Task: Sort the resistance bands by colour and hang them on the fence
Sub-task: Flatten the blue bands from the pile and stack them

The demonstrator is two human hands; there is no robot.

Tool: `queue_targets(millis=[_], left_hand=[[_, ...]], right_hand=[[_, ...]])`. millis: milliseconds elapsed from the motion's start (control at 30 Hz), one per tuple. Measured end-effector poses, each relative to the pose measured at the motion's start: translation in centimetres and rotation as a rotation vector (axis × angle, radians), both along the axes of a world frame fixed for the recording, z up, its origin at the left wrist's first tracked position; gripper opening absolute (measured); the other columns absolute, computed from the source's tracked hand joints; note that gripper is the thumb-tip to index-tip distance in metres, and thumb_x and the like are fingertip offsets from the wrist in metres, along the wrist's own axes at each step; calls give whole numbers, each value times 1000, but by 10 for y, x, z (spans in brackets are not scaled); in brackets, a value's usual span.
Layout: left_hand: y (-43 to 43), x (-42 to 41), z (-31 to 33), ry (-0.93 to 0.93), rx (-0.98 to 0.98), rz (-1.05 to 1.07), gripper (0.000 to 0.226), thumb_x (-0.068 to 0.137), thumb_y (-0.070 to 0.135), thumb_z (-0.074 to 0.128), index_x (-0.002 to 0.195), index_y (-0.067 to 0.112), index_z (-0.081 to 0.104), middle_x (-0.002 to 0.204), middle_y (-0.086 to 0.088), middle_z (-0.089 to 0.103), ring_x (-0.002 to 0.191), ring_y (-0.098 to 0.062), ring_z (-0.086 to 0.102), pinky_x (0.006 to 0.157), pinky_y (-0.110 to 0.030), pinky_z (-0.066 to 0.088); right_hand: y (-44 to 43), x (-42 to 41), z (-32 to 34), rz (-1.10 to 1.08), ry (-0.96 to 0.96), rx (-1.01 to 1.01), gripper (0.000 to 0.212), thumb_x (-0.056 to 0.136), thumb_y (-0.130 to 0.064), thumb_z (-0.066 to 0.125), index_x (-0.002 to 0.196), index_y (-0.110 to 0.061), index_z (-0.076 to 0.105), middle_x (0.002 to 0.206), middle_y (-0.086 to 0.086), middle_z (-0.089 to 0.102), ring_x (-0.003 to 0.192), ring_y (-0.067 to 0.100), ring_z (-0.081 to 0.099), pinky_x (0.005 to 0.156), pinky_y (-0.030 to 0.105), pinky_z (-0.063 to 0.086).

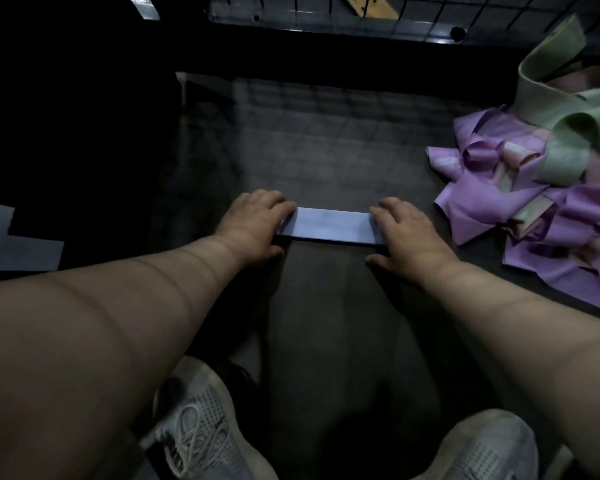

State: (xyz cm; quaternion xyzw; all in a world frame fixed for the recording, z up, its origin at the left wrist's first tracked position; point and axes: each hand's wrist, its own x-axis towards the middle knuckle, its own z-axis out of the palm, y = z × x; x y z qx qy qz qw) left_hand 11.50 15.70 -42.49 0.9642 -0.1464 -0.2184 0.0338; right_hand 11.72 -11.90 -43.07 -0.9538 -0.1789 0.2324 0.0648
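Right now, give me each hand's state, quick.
Left hand: grips the left end of the flat blue resistance band.
Right hand: grips its right end.

folded blue band point(329, 225), ends gripped by left hand point(257, 221), right hand point(407, 235)

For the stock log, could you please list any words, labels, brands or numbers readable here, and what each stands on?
No readable text in this view.
The blue band, gripped by the left hand and the right hand, is plain.
The purple bands, green bands, shoes and fence show no legible marking; the scene is dim.
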Motion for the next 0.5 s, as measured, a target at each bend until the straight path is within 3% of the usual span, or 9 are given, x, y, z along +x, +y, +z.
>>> queue_targets(millis=[100,200,367,500], left_hand=[[-2,9,-1,18,-3,21,59,86,31,64,142,26,45,140,-1,47,127,-25,45,103,-35,33],[-3,12,-3,43,25,27,52,88,29,61,139,26,47,135,-1,48,123,-26,47,100,-35,35],[-2,5,0,-69,19,-26,60,81,34,69,135,18,50,131,-10,47,120,-31,47,102,-39,37],[-9,-6,0,-108,-57,-88,34,82,24,70,112,10,62,116,-17,54,105,-39,53,84,-44,44]], right_hand=[[6,8,-2,-10,85,-21,76,84,-32,73,147,-13,35,146,10,35,133,30,37,111,36,29],[8,13,-3,-2,84,-18,53,87,-25,68,134,-12,45,135,9,41,122,31,42,104,37,34],[4,9,-2,53,-17,-32,69,80,-30,75,138,-9,46,137,15,41,125,36,41,107,41,31],[1,-4,-7,73,-161,68,32,76,-15,76,103,-4,62,111,20,54,99,42,55,87,45,45]])
